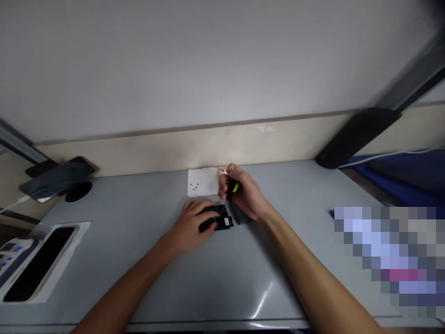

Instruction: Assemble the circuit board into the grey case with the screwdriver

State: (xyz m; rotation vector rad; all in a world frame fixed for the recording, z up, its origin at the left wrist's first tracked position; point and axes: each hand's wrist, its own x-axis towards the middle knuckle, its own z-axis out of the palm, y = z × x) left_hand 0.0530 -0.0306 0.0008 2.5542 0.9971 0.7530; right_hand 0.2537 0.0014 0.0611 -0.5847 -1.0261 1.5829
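Observation:
A small black electronic device point(225, 223) with a bare green circuit board lies on the grey table. My left hand point(193, 226) grips it from the left, its fingers lying across the top. In my right hand point(245, 192) is a black-and-yellow screwdriver point(235, 187), held tilted with its shaft pointing down at the board. Whether the tip sits in a screw is too small to tell. A dark flat panel point(240, 216) lies partly hidden under my right hand. Just behind, a white paper point(205, 175) carries several tiny dark pieces point(194, 187) that look like screws.
At the left, a phone point(59, 178) leans on a stand with a white cable. A black phone-shaped slab point(40, 264) lies on a white sheet near a white device point(14, 255). A black column base point(358, 137) stands at the back right. A blurred-out patch point(392, 260) covers the right side.

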